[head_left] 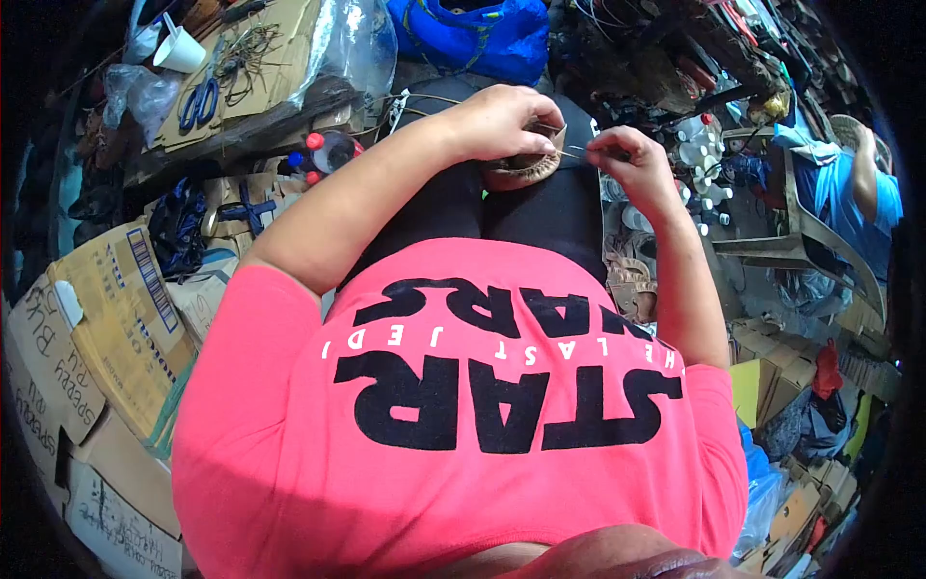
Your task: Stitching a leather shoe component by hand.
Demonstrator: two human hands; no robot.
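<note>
A brown shoe piece (526,176) with a pale, stitched-looking edge rests over my dark-trousered thighs. My left hand (503,121) is closed around its upper side, with the fingertips at its opening. To the right, my right hand (637,166) pinches a thin strand, which looks like thread (576,152), running between my fingers and the shoe piece. Whether a needle is on the strand is too small to tell. A longer thin cord (424,96) loops out to the left behind my left wrist.
Blue-handled scissors (200,104) lie on cardboard at upper left, near a white cup (179,50). A blue bag (473,41) sits ahead. Small white bottles (699,154) and brown footwear (632,288) are at right. Cardboard boxes (116,289) fill the left; a person's arm (865,174) shows far right.
</note>
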